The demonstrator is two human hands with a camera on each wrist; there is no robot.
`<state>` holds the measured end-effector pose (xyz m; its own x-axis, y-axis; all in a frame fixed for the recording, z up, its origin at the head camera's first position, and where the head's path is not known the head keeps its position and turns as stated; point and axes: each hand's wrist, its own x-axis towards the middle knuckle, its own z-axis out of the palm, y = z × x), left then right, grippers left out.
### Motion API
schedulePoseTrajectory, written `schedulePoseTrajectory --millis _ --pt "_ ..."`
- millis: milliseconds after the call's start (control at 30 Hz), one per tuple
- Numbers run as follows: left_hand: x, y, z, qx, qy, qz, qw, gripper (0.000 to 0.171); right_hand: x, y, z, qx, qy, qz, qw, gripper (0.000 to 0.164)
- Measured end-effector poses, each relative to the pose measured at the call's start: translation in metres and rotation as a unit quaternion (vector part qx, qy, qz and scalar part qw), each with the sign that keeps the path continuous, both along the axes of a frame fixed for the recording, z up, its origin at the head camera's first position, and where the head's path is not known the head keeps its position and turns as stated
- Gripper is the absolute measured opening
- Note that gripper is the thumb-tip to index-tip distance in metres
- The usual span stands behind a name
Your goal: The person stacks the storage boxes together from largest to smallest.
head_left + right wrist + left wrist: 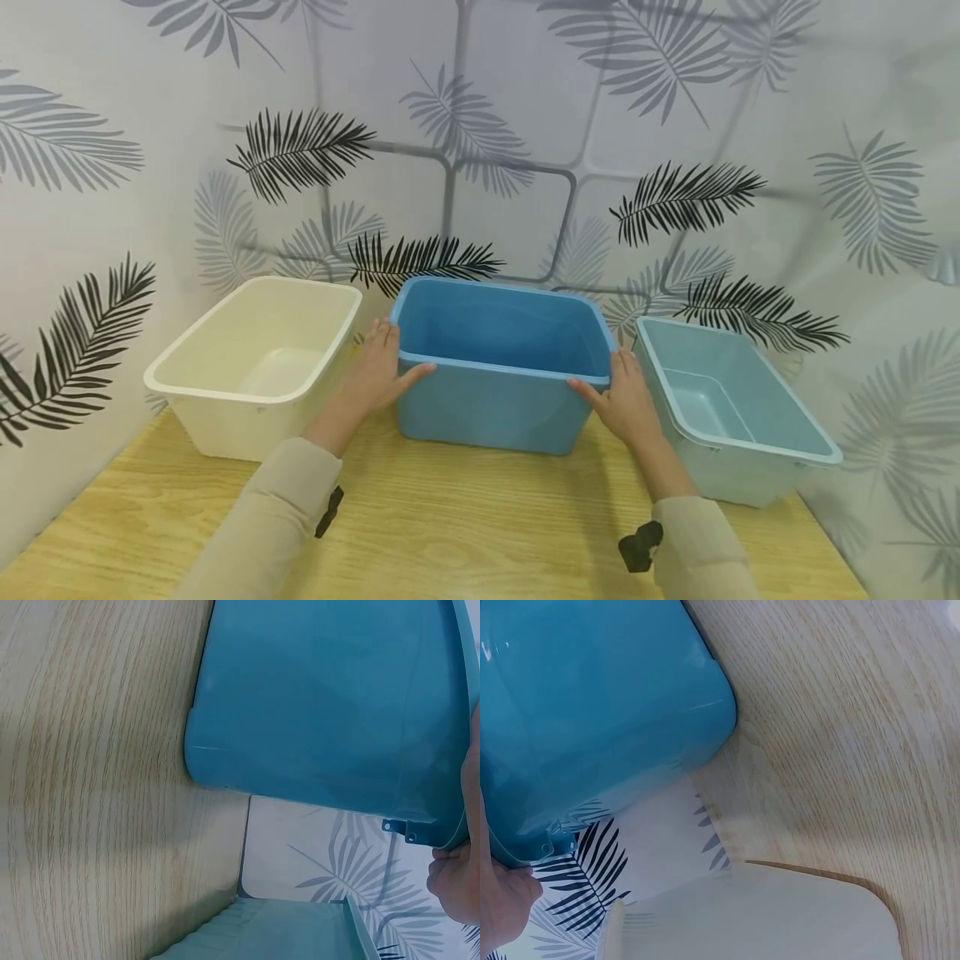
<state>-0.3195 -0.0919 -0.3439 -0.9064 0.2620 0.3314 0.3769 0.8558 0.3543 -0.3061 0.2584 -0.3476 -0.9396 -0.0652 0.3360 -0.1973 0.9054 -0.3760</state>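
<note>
A blue plastic storage bin (491, 408) stands upright on the wooden table, its inside bare where it shows. At its left end my left hand (375, 371) grips the rim, thumb along the front edge. My right hand (624, 398) holds the opposite end the same way. In the left wrist view the left fingers (526, 889) bend under the rim of the bin (600, 697). Likewise, the right wrist view has the right fingers (448, 874) curled beneath the rim at the corner of the bin (322, 705).
To the left stands a cream bin (225, 425), close beside my left forearm. A pale blue-green bin (750, 467) sits on the right, near my right forearm. Behind the wood-grain table (465, 525) is a leaf-patterned wall covering (517, 100).
</note>
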Motion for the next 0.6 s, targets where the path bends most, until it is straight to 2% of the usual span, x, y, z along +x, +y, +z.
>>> schedulePoseTrajectory --millis 600 --pt "0.0084 -0.0008 -0.0030 0.005 0.034 0.003 0.9994 0.088 0.0099 -0.0026 -0.0015 -0.003 -0.003 -0.003 1.000 0.093"
